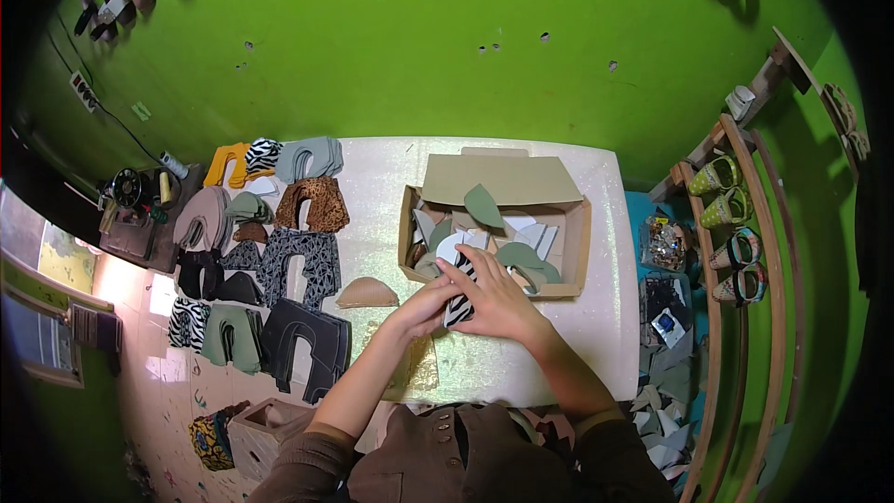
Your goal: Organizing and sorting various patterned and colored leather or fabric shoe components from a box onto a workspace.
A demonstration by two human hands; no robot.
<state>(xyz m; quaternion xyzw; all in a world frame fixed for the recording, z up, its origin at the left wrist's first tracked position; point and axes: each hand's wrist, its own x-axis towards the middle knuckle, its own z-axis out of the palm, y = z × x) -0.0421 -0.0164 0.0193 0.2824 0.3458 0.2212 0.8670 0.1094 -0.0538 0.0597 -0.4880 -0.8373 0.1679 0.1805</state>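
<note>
My left forearm point(363, 380) and right forearm point(572, 368) slant inward, elbows bent, so my hands meet before my body. My left hand point(422, 310) turns in toward its partner, its fingers partly hidden. My right hand point(504, 301) shows its back, fingers reaching forward and leftward. Both of us grip together.

Cardboard box point(545, 183): one. Power strip point(82, 90): one. Racked sandals point(727, 210): four. Cut-piece stacks point(317, 191): approximately fifteen; overlap obscures the exact count.
</note>
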